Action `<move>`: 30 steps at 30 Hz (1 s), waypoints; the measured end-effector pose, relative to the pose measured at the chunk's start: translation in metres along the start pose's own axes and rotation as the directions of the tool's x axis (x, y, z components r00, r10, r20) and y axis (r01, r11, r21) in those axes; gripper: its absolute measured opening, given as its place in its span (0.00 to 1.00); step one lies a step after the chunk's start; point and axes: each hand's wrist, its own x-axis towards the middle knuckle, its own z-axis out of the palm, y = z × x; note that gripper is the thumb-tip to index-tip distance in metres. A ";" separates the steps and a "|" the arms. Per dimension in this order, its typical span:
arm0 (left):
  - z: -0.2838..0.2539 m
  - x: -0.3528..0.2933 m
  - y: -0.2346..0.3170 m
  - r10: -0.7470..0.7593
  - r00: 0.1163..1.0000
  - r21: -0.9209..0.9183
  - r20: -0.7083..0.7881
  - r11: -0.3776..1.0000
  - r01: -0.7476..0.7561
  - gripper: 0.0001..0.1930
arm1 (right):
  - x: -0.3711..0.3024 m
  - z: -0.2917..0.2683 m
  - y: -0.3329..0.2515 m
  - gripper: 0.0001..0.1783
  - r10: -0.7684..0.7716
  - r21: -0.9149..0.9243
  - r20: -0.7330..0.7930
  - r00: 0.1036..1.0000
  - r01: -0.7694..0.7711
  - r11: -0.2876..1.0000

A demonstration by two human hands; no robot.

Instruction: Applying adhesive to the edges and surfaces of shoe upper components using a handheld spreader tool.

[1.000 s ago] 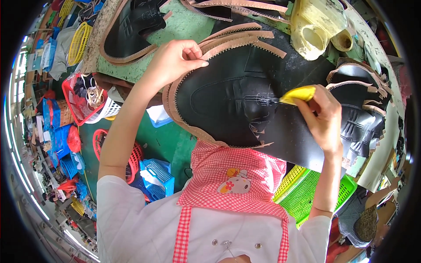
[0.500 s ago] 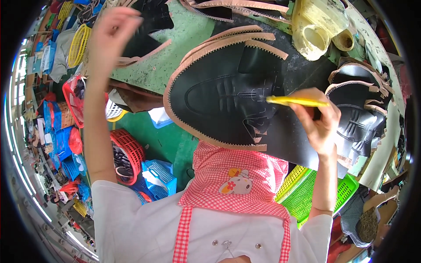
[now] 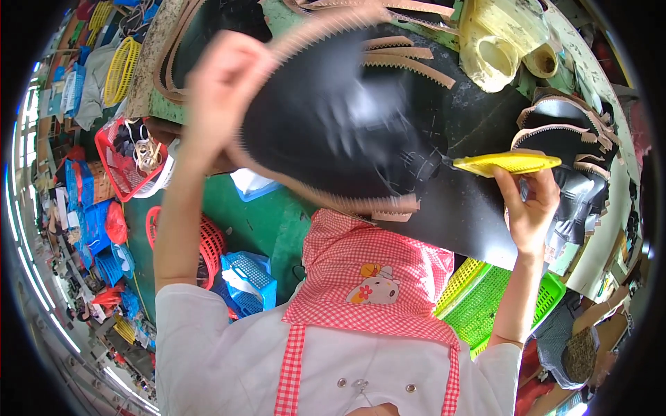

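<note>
My left hand (image 3: 230, 90) is closed on the toothed tan rim of a black leather shoe upper (image 3: 312, 121), at its left end. Motion smears the hand, and the upper is raised and tilted there. Its right end, with narrow tabs and stitched folds, lies near the dark work sheet (image 3: 468, 218). In my right hand (image 3: 528, 208), fingers and thumb pinch a yellow-handled brush (image 3: 510, 164), flat and wide at the handle. The brush's dark narrow tip points left and sits beside the upper's right end.
Other black uppers with tan edges (image 3: 555, 139) are stacked at the right. Yellowed, crusted glue pots (image 3: 494, 59) stand at the back right. More uppers (image 3: 222, 35) lie at the back left. Red (image 3: 125, 163), blue (image 3: 248, 281) and green (image 3: 479, 312) baskets stand below the table.
My left hand has come down and right from the far left onto the upper, which has lifted and swung at its left end. The brush has moved right and slightly down, away from the upper's middle.
</note>
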 end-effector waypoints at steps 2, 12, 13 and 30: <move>-0.051 0.018 -0.021 -0.111 0.979 0.007 -0.174 0.994 0.114 0.09 | -0.014 -0.006 0.005 0.13 0.024 0.015 -0.024 0.999 -0.024 1.000; 0.033 0.028 -0.006 0.176 0.938 0.328 0.297 0.904 -0.273 0.19 | 0.003 0.042 -0.011 0.08 -0.178 -0.051 0.158 0.971 0.188 0.981; 0.045 0.024 -0.010 0.101 0.933 0.273 0.345 0.940 -0.203 0.21 | 0.003 0.037 -0.011 0.08 -0.136 -0.089 0.168 0.976 0.152 0.984; 0.071 0.031 -0.004 -0.008 0.937 0.273 0.349 0.958 -0.094 0.18 | -0.017 0.001 -0.001 0.11 -0.007 -0.036 -0.020 1.000 0.006 0.999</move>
